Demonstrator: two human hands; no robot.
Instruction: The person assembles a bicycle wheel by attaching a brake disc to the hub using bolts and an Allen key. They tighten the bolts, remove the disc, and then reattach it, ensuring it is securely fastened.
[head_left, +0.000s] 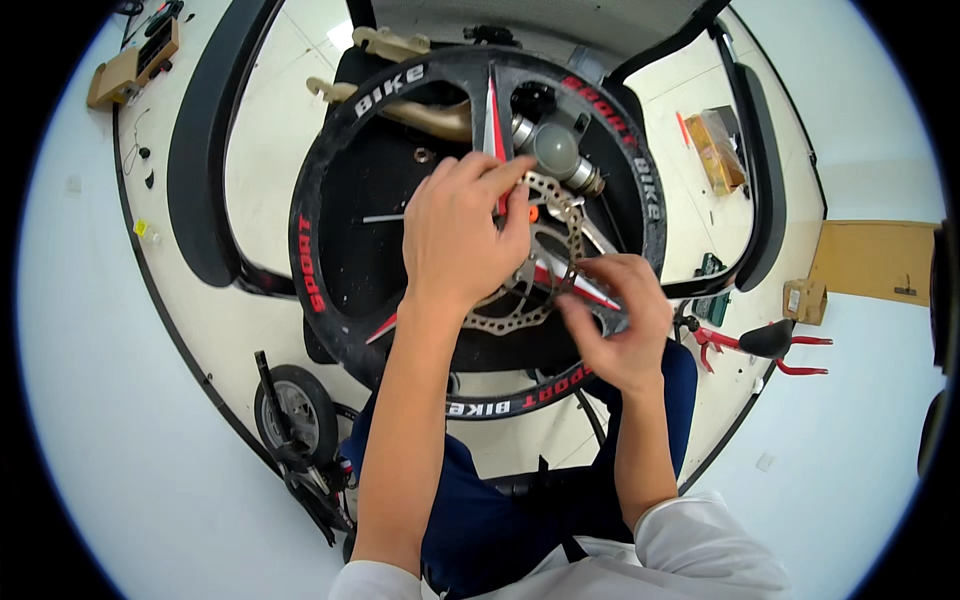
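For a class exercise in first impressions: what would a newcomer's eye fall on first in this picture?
Probably the large black wheel with red and white markings, above the picture's centre over a black chair seat. Next come the left hand and right hand, close around the perforated metal disc at its middle. Farther right, a bright red frame stands out.

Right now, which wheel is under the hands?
The large three-spoke wheel over the black chair seat, beneath both left hand and right hand; the small grey-hubbed wheel is apart, at lower left.
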